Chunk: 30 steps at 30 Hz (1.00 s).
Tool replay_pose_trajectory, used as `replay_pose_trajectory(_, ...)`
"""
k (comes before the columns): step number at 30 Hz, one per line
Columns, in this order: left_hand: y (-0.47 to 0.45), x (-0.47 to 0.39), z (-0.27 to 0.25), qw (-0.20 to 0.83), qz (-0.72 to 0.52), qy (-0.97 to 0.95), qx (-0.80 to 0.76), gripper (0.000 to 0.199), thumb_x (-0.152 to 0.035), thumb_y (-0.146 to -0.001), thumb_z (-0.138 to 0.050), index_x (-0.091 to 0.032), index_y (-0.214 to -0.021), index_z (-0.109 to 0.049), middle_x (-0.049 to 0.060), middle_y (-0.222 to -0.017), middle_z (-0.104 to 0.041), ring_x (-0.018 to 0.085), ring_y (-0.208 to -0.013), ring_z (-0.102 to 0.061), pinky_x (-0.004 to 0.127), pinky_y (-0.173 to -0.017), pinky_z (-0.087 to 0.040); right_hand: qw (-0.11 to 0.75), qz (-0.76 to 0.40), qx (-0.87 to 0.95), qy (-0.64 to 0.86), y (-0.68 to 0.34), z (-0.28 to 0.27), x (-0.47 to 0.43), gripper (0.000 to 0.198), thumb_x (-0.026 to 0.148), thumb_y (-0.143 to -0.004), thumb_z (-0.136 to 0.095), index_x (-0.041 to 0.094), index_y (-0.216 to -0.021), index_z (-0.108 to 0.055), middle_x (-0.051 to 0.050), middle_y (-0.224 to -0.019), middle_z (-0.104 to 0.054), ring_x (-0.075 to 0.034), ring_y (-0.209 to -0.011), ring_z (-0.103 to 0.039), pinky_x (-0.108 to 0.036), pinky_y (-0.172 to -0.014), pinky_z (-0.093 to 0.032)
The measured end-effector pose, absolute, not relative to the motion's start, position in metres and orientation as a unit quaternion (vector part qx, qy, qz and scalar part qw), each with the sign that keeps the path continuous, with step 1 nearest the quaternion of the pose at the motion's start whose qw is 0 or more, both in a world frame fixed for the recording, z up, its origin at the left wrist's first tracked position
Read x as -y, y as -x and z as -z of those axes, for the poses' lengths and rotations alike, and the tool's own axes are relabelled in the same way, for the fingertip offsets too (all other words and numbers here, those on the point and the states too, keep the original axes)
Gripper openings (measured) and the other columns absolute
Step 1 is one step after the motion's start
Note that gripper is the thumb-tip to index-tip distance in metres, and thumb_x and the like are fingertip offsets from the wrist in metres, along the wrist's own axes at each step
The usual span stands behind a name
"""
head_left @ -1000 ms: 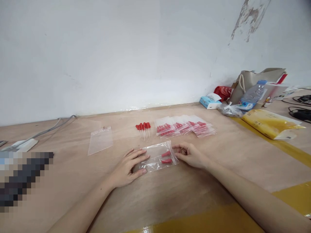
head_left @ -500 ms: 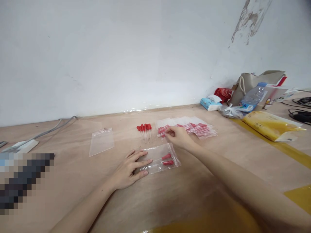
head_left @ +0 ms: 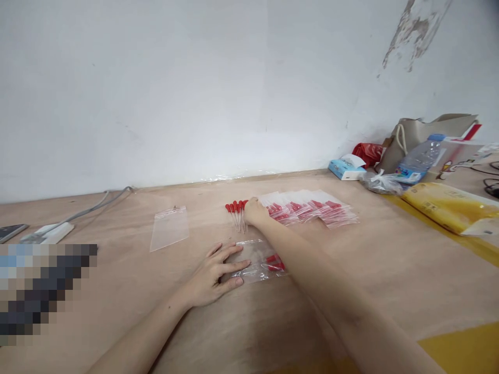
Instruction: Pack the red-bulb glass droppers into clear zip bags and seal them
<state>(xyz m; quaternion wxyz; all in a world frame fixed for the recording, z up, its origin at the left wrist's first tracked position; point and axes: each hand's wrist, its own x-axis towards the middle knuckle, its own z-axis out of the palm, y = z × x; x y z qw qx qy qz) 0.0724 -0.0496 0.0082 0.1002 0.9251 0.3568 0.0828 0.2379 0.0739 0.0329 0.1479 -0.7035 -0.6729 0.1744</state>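
Note:
My left hand [head_left: 212, 275] lies flat with spread fingers on the left end of a clear zip bag [head_left: 255, 259]. Two red-bulbed droppers [head_left: 276, 266] are inside that bag, partly covered by my right forearm. My right hand [head_left: 256, 212] is at the right side of a small row of loose droppers [head_left: 235, 208], their red bulbs pointing away from me. Its fingers are curled close to the rightmost bulb; the fingertips are mostly hidden, and a grip on it cannot be made out. Right of that hand, several filled zip bags [head_left: 312, 205] overlap in a fanned row.
A flat zip bag [head_left: 169, 228] lies to the left. A grey cable [head_left: 97, 206] runs along the wall. At the right stand a tissue pack [head_left: 346, 169], a plastic bottle [head_left: 423, 156], a grey bag [head_left: 417, 135] and a yellow packet [head_left: 448, 208].
My right hand has moved left, from the near edge of the filled bags to the loose droppers. My left hand stays on the clear bag. The view has shifted slightly left.

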Motion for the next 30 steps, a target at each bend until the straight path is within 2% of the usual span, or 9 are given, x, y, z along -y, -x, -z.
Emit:
replay_pose_trajectory(3,-0.073,0.05,-0.01,0.101,-0.078,-0.926,-0.356,0.038,-0.044,-0.089,-0.041,-0.038,-0.127,-0.043,0.002,-0.14,-0.034,0.024,-0.13,-0.029,0.05,-0.106,-0.019,0.198,-0.183,0.661,0.7,-0.246,-0.038,-0.073,0.047,0.013,-0.077,-0.049,-0.001,-0.12,-0.037,-0.028,-0.111,-0.054,-0.03,-0.109,-0.053,-0.039,-0.085,-0.043)
replay_pose_trajectory(6,-0.073,0.05,-0.011,0.103,-0.073,-0.926,-0.357,0.038,-0.044,-0.09,-0.041,-0.038,-0.127,-0.042,0.002,-0.141,-0.033,0.023,-0.13,-0.028,0.05,-0.107,-0.018,0.24,-0.194,0.665,0.68,-0.268,-0.045,-0.065,0.042,0.015,-0.078,-0.048,0.004,-0.117,-0.038,-0.022,-0.102,-0.06,-0.026,-0.097,-0.06,-0.034,-0.076,-0.048)
replay_pose_trajectory(9,-0.073,0.05,-0.011,0.099,-0.081,-0.926,-0.354,0.038,-0.044,-0.089,-0.041,-0.039,-0.127,-0.042,0.001,-0.141,-0.033,0.024,-0.131,-0.027,0.051,-0.106,-0.02,0.33,-0.291,0.646,0.623,-0.304,-0.045,-0.043,0.055,0.017,-0.076,-0.047,0.01,-0.127,-0.026,-0.006,-0.073,-0.063,-0.017,-0.064,-0.063,-0.027,-0.058,-0.05)
replay_pose_trajectory(11,-0.073,0.049,-0.01,0.095,-0.088,-0.928,-0.35,0.038,-0.043,-0.089,-0.042,-0.039,-0.127,-0.042,0.001,-0.141,-0.034,0.024,-0.13,-0.028,0.051,-0.106,-0.021,0.407,-0.409,0.599,0.555,-0.33,-0.039,-0.022,0.074,0.015,-0.072,-0.046,0.015,-0.134,-0.006,0.007,-0.053,-0.054,-0.012,-0.043,-0.055,-0.024,-0.046,-0.048)
replay_pose_trajectory(12,-0.073,0.049,-0.01,0.095,-0.089,-0.928,-0.349,0.038,-0.043,-0.089,-0.042,-0.04,-0.127,-0.042,0.001,-0.14,-0.034,0.024,-0.13,-0.029,0.051,-0.106,-0.021,0.432,-0.448,0.577,0.53,-0.342,-0.034,-0.011,0.079,0.014,-0.07,-0.046,0.017,-0.135,-0.001,0.01,-0.05,-0.051,-0.012,-0.041,-0.053,-0.023,-0.044,-0.047)
replay_pose_trajectory(15,-0.073,0.049,-0.01,0.095,-0.088,-0.928,-0.349,0.038,-0.042,-0.089,-0.042,-0.041,-0.127,-0.041,0.0,-0.14,-0.034,0.025,-0.13,-0.029,0.052,-0.106,-0.021,0.515,-0.473,0.495,0.515,-0.369,-0.015,0.017,0.084,0.016,-0.064,-0.051,0.021,-0.133,-0.004,0.013,-0.051,-0.047,-0.012,-0.043,-0.054,-0.025,-0.042,-0.049)
replay_pose_trajectory(19,-0.073,0.049,-0.009,0.093,-0.085,-0.928,-0.349,0.038,-0.042,-0.089,-0.042,-0.041,-0.127,-0.041,0.0,-0.14,-0.034,0.025,-0.13,-0.028,0.051,-0.106,-0.022,0.601,-0.447,0.422,0.51,-0.376,0.004,0.033,0.069,0.026,-0.062,-0.062,0.026,-0.119,-0.022,0.011,-0.061,-0.049,-0.011,-0.048,-0.057,-0.026,-0.045,-0.052)
replay_pose_trajectory(24,-0.073,0.048,-0.009,0.091,-0.075,-0.928,-0.354,0.037,-0.042,-0.09,-0.042,-0.043,-0.127,-0.04,-0.001,-0.141,-0.033,0.025,-0.131,-0.026,0.052,-0.106,-0.02,0.627,-0.476,0.38,0.486,-0.366,0.007,0.034,0.049,0.037,-0.066,-0.064,0.027,-0.098,-0.029,0.008,-0.067,-0.05,-0.013,-0.054,-0.061,-0.03,-0.052,-0.055)
replay_pose_trajectory(30,-0.074,0.05,-0.009,0.089,-0.079,-0.927,-0.355,0.038,-0.042,-0.09,-0.041,-0.041,-0.127,-0.04,0.0,-0.14,-0.033,0.025,-0.131,-0.025,0.052,-0.106,-0.02,0.609,-0.504,0.39,0.471,-0.364,0.006,0.04,0.043,0.039,-0.067,-0.06,0.026,-0.094,-0.03,0.009,-0.067,-0.05,-0.013,-0.053,-0.062,-0.032,-0.053,-0.055)
